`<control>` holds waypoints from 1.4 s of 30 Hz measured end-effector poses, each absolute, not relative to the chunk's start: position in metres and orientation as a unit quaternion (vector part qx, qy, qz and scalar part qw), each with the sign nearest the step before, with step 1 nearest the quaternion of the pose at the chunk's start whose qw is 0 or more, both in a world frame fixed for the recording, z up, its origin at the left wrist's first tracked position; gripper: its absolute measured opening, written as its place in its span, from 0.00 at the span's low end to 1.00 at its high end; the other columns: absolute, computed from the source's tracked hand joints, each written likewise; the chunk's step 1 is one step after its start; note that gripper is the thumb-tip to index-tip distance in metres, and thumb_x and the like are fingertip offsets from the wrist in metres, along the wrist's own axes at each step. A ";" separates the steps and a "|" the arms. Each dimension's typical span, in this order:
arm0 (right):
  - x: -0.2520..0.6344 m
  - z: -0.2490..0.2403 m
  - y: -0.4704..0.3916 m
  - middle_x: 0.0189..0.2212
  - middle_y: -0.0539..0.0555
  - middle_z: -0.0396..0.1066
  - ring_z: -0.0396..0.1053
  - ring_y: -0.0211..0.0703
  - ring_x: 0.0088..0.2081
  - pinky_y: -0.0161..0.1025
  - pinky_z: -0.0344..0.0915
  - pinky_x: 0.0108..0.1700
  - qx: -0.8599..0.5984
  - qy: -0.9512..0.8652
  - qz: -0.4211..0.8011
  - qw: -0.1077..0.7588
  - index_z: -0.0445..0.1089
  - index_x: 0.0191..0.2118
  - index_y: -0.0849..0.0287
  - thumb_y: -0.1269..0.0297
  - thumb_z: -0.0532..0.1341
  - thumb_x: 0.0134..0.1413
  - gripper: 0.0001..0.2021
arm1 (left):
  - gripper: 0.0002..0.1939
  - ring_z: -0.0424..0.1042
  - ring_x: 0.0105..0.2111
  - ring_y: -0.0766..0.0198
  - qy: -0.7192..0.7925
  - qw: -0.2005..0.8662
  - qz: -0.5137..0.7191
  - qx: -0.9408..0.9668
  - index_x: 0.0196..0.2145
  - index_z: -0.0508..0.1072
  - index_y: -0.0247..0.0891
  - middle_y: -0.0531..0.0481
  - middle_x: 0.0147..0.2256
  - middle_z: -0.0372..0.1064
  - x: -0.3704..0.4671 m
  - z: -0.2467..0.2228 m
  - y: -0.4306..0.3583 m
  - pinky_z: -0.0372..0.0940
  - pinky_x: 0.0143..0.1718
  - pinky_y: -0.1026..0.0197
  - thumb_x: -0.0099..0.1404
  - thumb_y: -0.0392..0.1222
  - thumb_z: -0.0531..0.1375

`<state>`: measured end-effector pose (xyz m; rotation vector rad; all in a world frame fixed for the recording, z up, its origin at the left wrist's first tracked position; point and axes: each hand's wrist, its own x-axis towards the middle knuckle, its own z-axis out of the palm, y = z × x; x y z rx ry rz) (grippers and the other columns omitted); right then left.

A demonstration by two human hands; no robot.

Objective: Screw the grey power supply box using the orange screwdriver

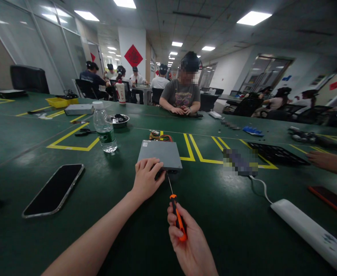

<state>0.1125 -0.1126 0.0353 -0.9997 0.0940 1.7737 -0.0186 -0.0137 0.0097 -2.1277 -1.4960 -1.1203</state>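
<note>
A grey metal computer power supply [162, 151] lies flat on the green table, with a bundle of coloured wires [164, 137] at its far side. My left hand [148, 174] rests over its near left edge, fingers curled and gripping the box. In my right hand [185, 234] is an orange and black screwdriver [180, 220], held by its handle. The thin shaft points up and away, its tip at the near face of the power supply beside my left fingers. Whether the tip sits in a screw, I cannot tell.
Left of the box stand a water bottle [105, 132] and a metal bowl [119, 120]; a phone [55, 189] lies nearer. On the right are a white power strip [309, 232] and another person's hand [326, 159]. Across the table sits a person [182, 92].
</note>
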 end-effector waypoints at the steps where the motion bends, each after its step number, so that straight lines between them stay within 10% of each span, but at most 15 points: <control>1: 0.112 0.036 -0.113 0.26 0.54 0.66 0.62 0.29 0.21 0.22 0.51 0.14 -0.417 0.048 0.753 0.507 0.66 0.39 0.70 0.70 0.54 0.58 0.08 | 0.09 0.62 0.44 0.56 -0.522 0.155 -0.391 -0.742 0.39 0.69 0.43 0.48 0.42 0.68 -0.019 0.009 -0.013 0.53 0.43 0.52 0.59 0.42 0.57; 42: 0.108 0.043 -0.117 0.26 0.55 0.66 0.60 0.28 0.19 0.23 0.51 0.14 -0.398 0.078 0.755 0.516 0.65 0.35 0.68 0.71 0.54 0.58 0.05 | 0.09 0.62 0.45 0.57 -0.517 0.145 -0.392 -0.747 0.40 0.68 0.43 0.48 0.43 0.68 -0.020 0.007 -0.013 0.53 0.44 0.52 0.60 0.42 0.56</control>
